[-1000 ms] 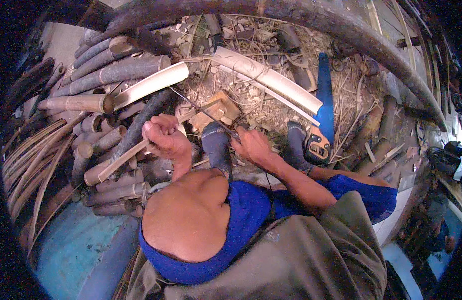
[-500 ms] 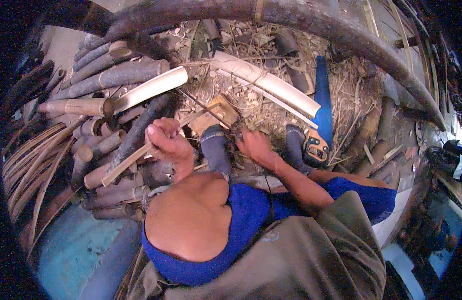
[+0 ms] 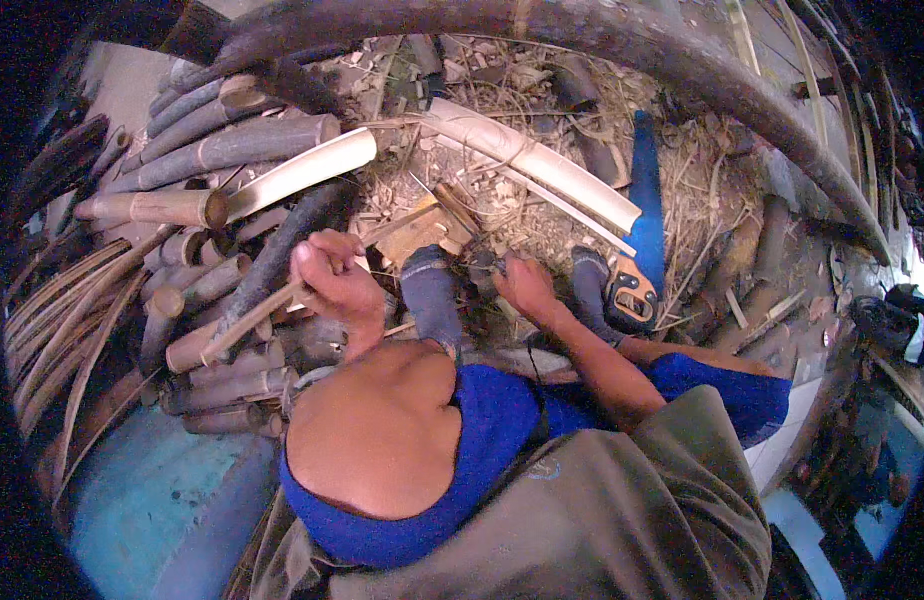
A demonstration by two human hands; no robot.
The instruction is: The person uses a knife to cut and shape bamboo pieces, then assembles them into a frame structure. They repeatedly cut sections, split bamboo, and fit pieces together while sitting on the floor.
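Observation:
My left hand (image 3: pixel 340 285) is closed around a narrow bamboo strip (image 3: pixel 250 322). One end of the strip slants down to the left, and the other reaches over a pale wooden block (image 3: pixel 407 240) on the floor. My right hand (image 3: pixel 529 290) is closed on the handle of a long knife, mostly covered by the fingers. Its dark, brownish blade (image 3: pixel 456 208) points up and left, over the block by the strip's far end. My feet in grey socks (image 3: pixel 429 290) stand either side of the right hand's working spot.
Split bamboo pieces (image 3: pixel 532 165) and a blue handsaw (image 3: pixel 646 215) lie ahead to the right. Cut bamboo lengths (image 3: pixel 237 145) are piled at left beside thin strips (image 3: pixel 67 320). A thick pole (image 3: pixel 622 35) arches across the far side. Shavings (image 3: pixel 502 205) litter the floor.
My right hand has shifted slightly right, and the knife blade has turned, showing a broader face. My left hand keeps hold of the strip, nearly in place.

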